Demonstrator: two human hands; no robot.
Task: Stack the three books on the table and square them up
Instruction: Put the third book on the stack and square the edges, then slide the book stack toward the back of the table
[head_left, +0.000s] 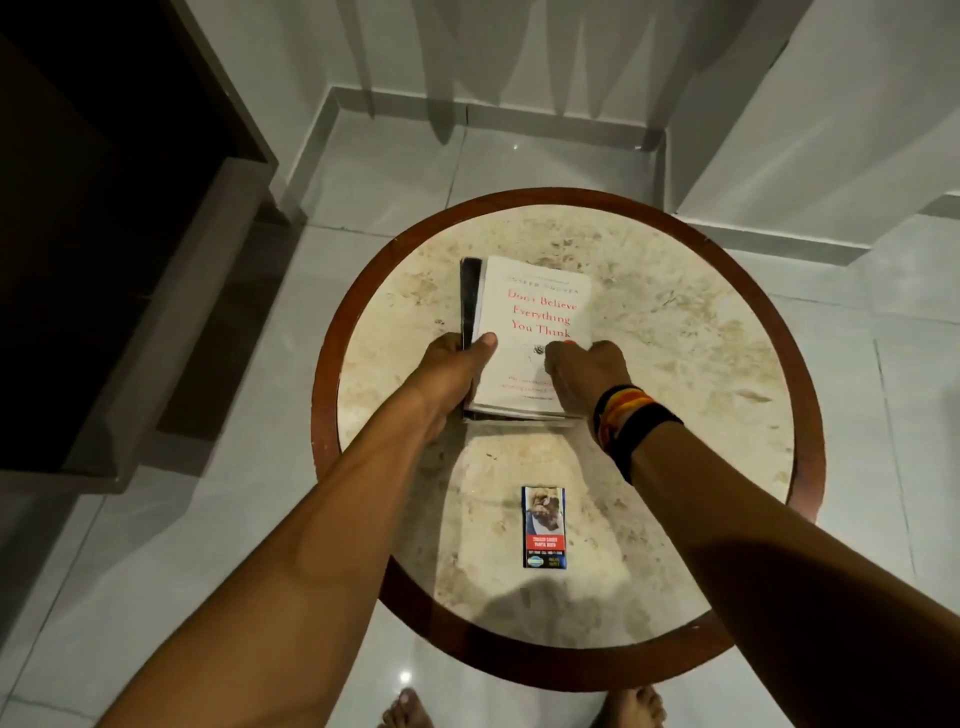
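Already the books sit in one pile on the round table (675, 332), so the step in hand looks to be the squaring-up rather than the stacking. Furthest left, the left hand (457, 369) grips the pile's left edge, thumb laid on the white top book (535, 322) and the other fingers hidden down the side, seemingly closed around the stack. Just beyond that thumb, a dark book (470, 296) pokes out past the white cover along the left side, so the edges are not yet flush there; a third layer shows only as a thin strip at the near edge, between the two wrists, and its cover cannot be read. To the right, the right hand (587, 366), with stacked bands on its wrist, rests curled on the lower right part of the white cover, fingers bent narrow and pressing down rather than lifting anything. The next move probably calls for the left hand to push the dark book rightward while the right steadies the far side, then a tap at the near edge. Nearer the person than both hands, between the forearms, a small printed packet (544, 526) lies flat and shut; its contents cannot be seen.
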